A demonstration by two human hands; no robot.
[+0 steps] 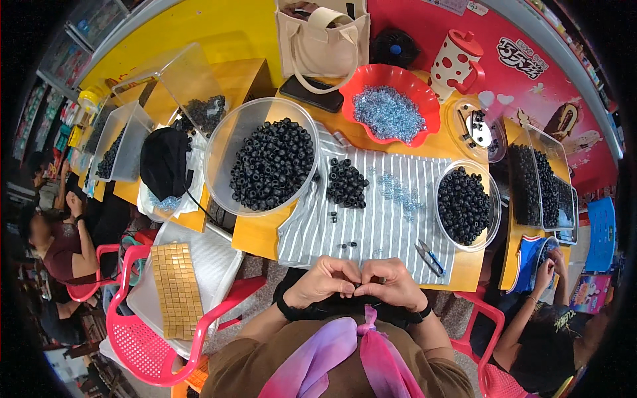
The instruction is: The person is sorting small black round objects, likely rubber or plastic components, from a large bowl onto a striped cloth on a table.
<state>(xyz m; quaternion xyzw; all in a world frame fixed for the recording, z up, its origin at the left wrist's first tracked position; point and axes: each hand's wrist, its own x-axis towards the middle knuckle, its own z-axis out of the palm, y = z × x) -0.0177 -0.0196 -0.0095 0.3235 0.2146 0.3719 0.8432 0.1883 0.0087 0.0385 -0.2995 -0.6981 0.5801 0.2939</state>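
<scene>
Two hands, both yours, meet at the fingertips just off the near edge of the table [255,237]. Your left hand [324,282] has thumb and forefinger drawn together in a pinch; your right hand [390,282] mirrors it, tips touching or nearly so. Grip on each side looks almost closed, but whatever sits between the tips is too small and shaded to make out, so I cannot tell what you have hold of. Beyond your hands, a grey striped cloth [304,229] covers the middle of the table. On it: a heap of black beads [347,184] left of centre, a loose scatter of clear bluish beads [402,197] to its right, and a few stray dark beads [348,245] nearer you. Small snips [430,257] with blue on the handle lie at the cloth's near right corner. Large clear tub [218,156] to your left, well stocked with black beads; smaller clear tub [495,207] to your right, likewise. Behind the cloth, a red wavy-rimmed bowl [430,109] holds more of the clear bluish beads. Past it, a spotted mug [452,61] stands to the right, a cream bag [292,50] to the left. Another person [551,331] sits at your right, hands close together.
</scene>
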